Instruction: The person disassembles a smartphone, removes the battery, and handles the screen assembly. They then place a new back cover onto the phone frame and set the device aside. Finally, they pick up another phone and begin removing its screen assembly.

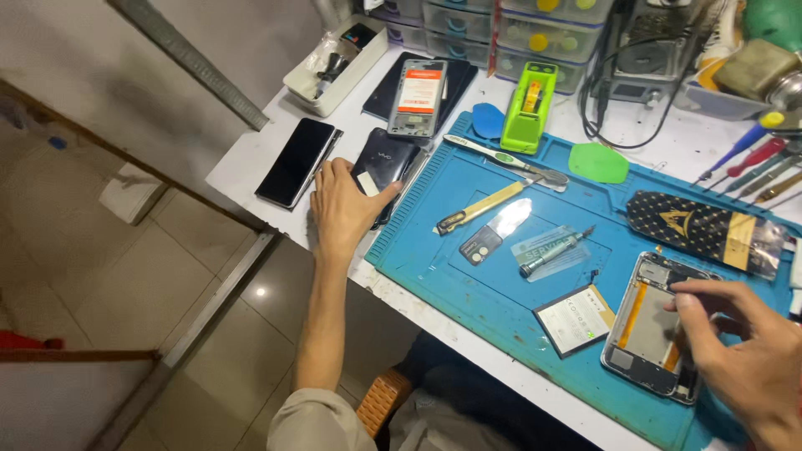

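This is a small phone repair workshop. A white workbench [251, 150] carries a blue repair mat [468, 276] with shallow trays moulded into it. On the mat lie an opened phone frame [647, 334], a loose battery [575, 320], tweezers [514, 159], a small screwdriver [553, 253] and a green plastic opening pick [598, 162]. Several more phones [294, 162] wait at the edge of the bench. Behind them stand clear drawer boxes [501, 25] for small parts, a soldering station [652, 58] with cables, and a row of coloured precision screwdrivers [752, 163]. The floor below is tiled
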